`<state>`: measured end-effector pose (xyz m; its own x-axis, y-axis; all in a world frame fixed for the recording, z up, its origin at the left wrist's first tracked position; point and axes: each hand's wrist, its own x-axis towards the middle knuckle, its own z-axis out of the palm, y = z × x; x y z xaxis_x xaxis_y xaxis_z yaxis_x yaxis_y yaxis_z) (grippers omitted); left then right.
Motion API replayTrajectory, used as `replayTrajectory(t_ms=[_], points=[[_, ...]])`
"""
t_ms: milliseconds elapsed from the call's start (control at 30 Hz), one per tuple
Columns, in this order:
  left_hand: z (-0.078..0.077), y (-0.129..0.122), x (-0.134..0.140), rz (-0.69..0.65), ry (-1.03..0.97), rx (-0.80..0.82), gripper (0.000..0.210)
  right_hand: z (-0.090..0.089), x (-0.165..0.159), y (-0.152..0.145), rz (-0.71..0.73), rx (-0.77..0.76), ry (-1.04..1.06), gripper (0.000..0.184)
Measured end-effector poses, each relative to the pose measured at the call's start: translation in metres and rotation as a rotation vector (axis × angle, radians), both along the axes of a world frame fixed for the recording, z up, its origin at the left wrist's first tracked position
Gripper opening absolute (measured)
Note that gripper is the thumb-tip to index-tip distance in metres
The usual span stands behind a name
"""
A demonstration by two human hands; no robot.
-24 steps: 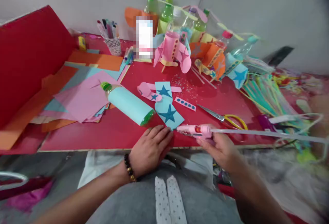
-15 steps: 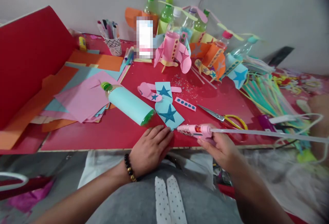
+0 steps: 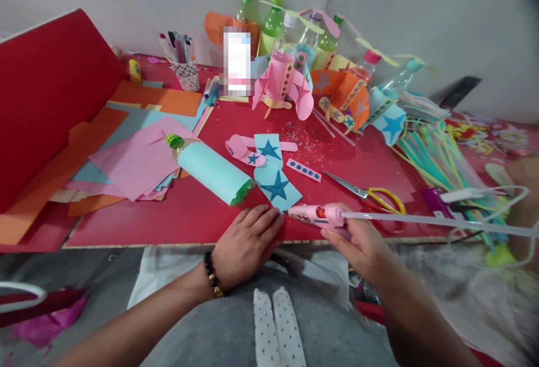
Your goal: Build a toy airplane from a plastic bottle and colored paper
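My right hand [image 3: 362, 243] grips a pink hot glue gun [image 3: 324, 214], a long clear glue stick [image 3: 421, 221] running out of its back to the right. The gun's nozzle points left, at the lower corner of a light blue paper piece with a dark blue star [image 3: 277, 186]. Close by, my left hand [image 3: 248, 241] lies flat near the table's front edge, fingers stretched out and fingertips at that same corner. Just beyond it rests a bottle wrapped in light blue paper [image 3: 213, 171]. A second starred blue piece [image 3: 268, 148] overlaps pink paper strips [image 3: 244, 151].
Scissors [image 3: 370, 194] and a dotted pink strip [image 3: 303, 169] lie beside the gun. Coloured paper sheets [image 3: 135, 159] spread at left, near a pen cup [image 3: 185, 72]. Decorated bottles [image 3: 281, 75] and a blurred-out screen [image 3: 237, 61] stand at the back. Bundled strips [image 3: 438, 159] lie right.
My right hand has shifted the glue gun slightly left, bringing its nozzle closer to the blue paper's corner and my left fingertips. My left hand stays in place.
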<state>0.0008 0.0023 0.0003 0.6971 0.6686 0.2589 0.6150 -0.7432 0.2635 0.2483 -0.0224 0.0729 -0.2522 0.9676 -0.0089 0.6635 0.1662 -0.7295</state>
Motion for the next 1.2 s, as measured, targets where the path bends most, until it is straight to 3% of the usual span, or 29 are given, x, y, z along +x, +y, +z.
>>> replayTrajectory(t_ms=[233,733,1200], points=[[0.0,0.0,-0.001,-0.002,-0.001,0.005,0.043,-0.002,0.005,-0.001,-0.017,0.054,-0.066,0.025],[0.001,0.0,0.0,0.005,0.002,0.003,0.043,0.006,-0.004,0.0,0.038,-0.011,-0.023,0.025],[0.001,0.0,-0.001,-0.002,-0.006,-0.016,0.043,0.003,0.002,0.001,0.016,0.059,-0.093,0.03]])
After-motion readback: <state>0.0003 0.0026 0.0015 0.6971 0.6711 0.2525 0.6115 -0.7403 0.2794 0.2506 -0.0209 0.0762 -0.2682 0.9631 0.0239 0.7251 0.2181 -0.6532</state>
